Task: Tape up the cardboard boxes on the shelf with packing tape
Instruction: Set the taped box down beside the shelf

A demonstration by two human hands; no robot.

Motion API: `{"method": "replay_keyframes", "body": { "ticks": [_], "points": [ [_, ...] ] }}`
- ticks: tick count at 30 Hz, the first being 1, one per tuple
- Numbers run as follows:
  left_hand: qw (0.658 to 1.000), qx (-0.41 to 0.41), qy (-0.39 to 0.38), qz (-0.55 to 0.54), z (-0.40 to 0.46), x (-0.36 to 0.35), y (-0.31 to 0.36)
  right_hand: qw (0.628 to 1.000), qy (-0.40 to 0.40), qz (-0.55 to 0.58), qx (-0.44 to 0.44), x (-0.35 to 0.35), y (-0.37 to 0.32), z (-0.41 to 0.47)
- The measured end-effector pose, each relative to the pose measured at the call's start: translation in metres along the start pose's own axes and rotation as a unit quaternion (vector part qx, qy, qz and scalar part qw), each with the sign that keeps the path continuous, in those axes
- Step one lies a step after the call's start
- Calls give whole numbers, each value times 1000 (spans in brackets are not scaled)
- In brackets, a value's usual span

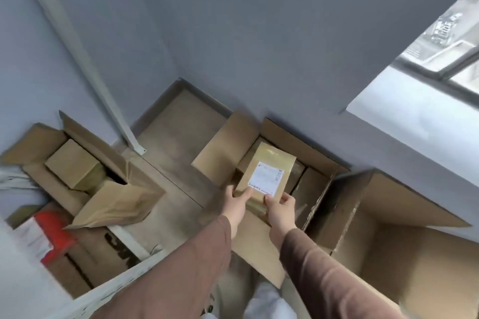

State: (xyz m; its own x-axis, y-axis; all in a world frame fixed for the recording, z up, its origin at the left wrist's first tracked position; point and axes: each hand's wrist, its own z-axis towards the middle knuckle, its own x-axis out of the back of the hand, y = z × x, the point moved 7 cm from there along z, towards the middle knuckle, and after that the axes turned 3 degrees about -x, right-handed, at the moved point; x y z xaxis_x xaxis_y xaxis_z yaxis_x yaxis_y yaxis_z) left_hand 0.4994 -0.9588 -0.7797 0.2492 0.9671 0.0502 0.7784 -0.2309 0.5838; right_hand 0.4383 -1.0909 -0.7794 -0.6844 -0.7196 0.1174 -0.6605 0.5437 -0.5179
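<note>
A small brown cardboard box (267,163) with a white shipping label on top sits tilted over the opening of a large open carton (298,142) on the floor by the wall. My left hand (237,202) grips its near left corner, thumb on the top face. On the near right edge, my right hand (281,211) holds the same box, thumb up by the label. Both sleeves are brown. More small boxes lie inside the carton underneath. No packing tape roll is in view.
Another open carton (85,163) with small boxes stands at the left beside a white shelf post (85,65). A big open carton (404,254) fills the lower right. A red-and-white item (51,235) lies on the lower shelf level at far left. Grey walls close the corner.
</note>
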Motion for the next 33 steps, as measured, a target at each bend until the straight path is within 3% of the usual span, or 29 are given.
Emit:
{"method": "replay_keyframes", "body": {
  "ticks": [9,17,25,29,33],
  "points": [
    [1000,4,-2,11,169,-15,-21,999,13,-34,5,-34,6,145],
    [1000,-7,22,9,239,-15,-32,998,9,-65,25,-55,6,206],
    [998,-5,60,-20,238,-10,-31,995,-48,-87,-9,-61,10,200],
    [1000,15,12,-19,189,-11,-26,992,-71,-108,-1,-55,-5,161],
    [1000,11,14,-8,113,5,-4,989,-77,-127,15,-51,-37,93]
  ]
}}
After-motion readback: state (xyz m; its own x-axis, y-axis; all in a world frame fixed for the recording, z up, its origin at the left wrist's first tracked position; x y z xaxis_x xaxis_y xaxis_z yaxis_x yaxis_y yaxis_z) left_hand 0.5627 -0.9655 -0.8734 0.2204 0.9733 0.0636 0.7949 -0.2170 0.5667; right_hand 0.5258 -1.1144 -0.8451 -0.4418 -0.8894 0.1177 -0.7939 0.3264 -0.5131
